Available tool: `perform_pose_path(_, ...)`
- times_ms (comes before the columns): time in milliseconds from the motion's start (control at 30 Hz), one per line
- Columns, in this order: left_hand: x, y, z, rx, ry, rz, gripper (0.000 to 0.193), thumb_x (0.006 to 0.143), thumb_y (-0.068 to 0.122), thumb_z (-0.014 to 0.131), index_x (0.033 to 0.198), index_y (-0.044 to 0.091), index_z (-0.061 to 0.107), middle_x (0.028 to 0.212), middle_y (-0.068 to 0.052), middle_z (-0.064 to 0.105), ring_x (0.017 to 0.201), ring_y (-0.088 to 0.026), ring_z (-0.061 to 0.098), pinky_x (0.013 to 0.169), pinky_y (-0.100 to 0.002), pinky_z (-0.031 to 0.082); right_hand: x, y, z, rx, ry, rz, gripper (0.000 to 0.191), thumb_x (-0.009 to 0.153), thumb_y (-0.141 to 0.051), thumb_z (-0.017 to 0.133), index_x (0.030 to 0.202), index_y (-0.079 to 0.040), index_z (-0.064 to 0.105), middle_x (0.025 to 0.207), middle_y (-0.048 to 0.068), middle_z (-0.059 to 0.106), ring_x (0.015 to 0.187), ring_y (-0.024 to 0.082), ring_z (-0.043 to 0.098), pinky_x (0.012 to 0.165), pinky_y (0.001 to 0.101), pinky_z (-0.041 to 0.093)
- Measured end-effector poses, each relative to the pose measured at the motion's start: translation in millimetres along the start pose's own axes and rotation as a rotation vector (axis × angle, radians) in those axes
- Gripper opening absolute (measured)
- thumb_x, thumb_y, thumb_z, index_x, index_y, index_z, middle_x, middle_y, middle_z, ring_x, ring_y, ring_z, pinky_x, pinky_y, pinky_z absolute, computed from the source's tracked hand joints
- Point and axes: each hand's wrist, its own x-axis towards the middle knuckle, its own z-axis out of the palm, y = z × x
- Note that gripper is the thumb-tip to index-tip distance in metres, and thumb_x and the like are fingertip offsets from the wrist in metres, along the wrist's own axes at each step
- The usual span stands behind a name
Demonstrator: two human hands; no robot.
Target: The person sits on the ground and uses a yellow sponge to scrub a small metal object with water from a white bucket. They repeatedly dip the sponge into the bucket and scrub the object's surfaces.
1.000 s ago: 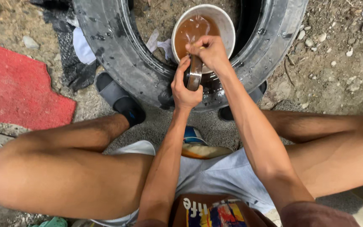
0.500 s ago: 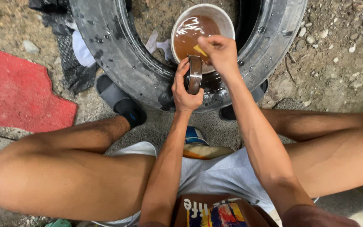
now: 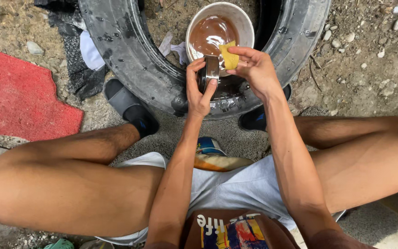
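We recorded the scene outdoors on bare ground of packed dirt, grit and scattered pebbles. A red mat lay on the ground at the left edge of the view, and a worn black tyre, wet in patches, lay flat across the top, its far half cut off by the frame. Inside the tyre's opening, against its near rim, stood a white bucket holding brown, cloudy liquid; scraps of pale cloth lay on the dirt beside it. We looked down over our own bent legs, with a dark sandal at the tyre's near left edge; the other foot was mostly hidden behind our right forearm. A crumpled multicoloured packet sat on the ground between our thighs.

Over the near rim of the tyre, just in front of the bucket, our left hand was clamped around a small round metal part, thumb on one side and fingers on the other; its far face was hidden from us. Our right hand pinched a yellow sponge between thumb and fingertips, pressed against the metal part.
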Motion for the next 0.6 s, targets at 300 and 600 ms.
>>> perform_pose_path(300, 13, 20, -13, 0.127, -0.125, -0.021, 0.053, 0.085, 0.013, 0.068, 0.138, 0.008, 0.062, 0.128, -0.011, 0.049, 0.129, -0.026, 0.05, 0.118, -0.038, 0.038, -5, 10, 11, -0.142, 0.1, -0.043, 0.033, 0.096, -0.005, 0.072, 0.128, 0.001, 0.067, 0.105, 0.006, 0.075, 0.09, 0.011, 0.072, 0.081, 0.025, 0.059)
perform_pose_path(600, 18, -9, -9, 0.12, -0.037, -0.046, 0.021, 0.105, 0.019, 0.061, 0.121, 0.006, 0.068, 0.126, -0.009, 0.055, 0.125, -0.023, 0.056, 0.113, -0.036, 0.042, -10, 9, 17, -0.371, 0.262, -0.102, 0.042, 0.107, -0.037, 0.066, 0.085, -0.001, 0.065, 0.069, -0.001, 0.059, 0.062, 0.006, 0.054, 0.059, 0.0249, 0.045)
